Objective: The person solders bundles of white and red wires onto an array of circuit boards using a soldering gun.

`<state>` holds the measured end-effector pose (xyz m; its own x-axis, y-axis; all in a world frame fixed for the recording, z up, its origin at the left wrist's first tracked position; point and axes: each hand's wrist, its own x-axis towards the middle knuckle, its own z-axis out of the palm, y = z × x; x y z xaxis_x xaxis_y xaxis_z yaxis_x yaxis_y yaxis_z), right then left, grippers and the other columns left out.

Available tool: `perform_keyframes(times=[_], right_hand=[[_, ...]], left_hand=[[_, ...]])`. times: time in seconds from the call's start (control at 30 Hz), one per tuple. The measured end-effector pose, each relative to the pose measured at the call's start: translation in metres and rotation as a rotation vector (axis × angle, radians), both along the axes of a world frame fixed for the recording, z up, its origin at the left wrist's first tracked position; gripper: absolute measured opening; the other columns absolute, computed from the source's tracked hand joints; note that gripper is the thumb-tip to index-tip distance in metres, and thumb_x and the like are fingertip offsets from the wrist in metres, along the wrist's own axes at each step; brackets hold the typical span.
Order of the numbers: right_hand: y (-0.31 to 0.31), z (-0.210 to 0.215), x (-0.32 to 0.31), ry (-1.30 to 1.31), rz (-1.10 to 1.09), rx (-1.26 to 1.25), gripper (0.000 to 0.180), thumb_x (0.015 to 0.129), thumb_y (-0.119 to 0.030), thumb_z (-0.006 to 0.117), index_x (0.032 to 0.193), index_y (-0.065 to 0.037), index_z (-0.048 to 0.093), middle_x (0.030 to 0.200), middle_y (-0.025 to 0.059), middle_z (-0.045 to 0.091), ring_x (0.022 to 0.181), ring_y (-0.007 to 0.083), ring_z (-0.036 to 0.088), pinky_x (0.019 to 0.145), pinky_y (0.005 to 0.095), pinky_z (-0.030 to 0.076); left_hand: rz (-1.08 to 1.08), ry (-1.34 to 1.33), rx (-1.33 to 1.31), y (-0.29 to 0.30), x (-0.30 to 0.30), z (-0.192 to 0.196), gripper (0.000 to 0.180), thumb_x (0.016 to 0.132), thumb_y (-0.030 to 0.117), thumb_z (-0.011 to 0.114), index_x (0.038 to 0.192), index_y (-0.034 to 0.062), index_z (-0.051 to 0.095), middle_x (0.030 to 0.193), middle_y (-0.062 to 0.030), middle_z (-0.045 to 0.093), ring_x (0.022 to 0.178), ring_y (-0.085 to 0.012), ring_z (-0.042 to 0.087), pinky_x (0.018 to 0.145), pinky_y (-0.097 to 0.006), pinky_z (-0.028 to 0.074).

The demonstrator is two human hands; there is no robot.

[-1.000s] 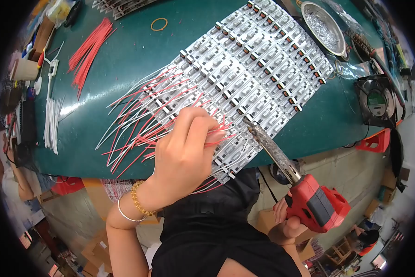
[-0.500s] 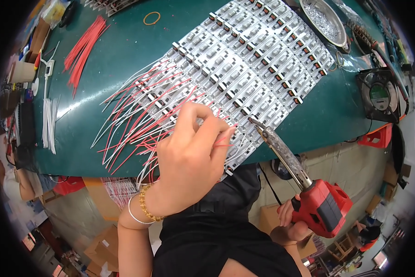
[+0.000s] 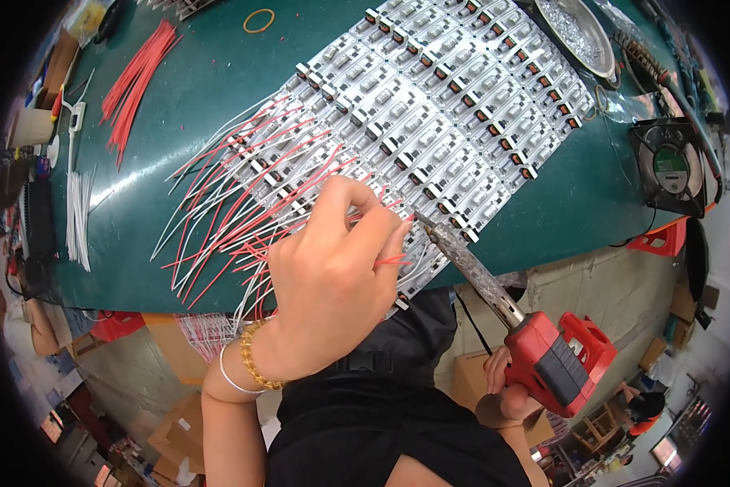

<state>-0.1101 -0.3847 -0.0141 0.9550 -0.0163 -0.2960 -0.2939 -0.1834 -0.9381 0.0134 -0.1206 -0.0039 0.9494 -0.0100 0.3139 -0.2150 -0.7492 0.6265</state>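
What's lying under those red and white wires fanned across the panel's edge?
Beneath the wires, parts of the circuit-board panel and green tabletop show through gaps; whatever lies directly under the densest strands is covered.

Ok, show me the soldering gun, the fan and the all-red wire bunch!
Soldering gun (image 3: 531, 342), head view: its red housing.
Fan (image 3: 670, 179), head view: its green hub.
All-red wire bunch (image 3: 138, 84), head view: strands midway along.
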Motion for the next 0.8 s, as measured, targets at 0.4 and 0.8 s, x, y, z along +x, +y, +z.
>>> perform_keyframes(times=[0.4,0.8], right_hand=[[0.014,0.019,0.018,0.027,0.029,0.005,0.067,0.065,-0.075,0.074,0.053,-0.012,0.052,0.056,-0.0020,0.053,0.051,0.0154,0.053,0.050,0.0280,0.037],[0.010,0.017,0.014,-0.051,0.015,0.301,0.071,0.075,-0.065,0.074,0.095,-0.001,0.049,0.053,-0.0019,0.050,0.047,0.0138,0.051,0.049,0.0280,0.040]], left_hand=[[-0.017,0.033,0.012,0.001,0.000,0.004,0.012,0.078,0.006,0.075,0.077,0.0040,0.064,0.085,-0.0058,0.057,0.047,-0.0188,0.054,0.042,-0.032,0.040],[-0.071,0.012,-0.002,-0.006,-0.010,0.000,0.011,0.079,0.004,0.072,0.083,0.0062,0.062,0.078,-0.0053,0.053,0.055,-0.0201,0.058,0.047,-0.032,0.044]])
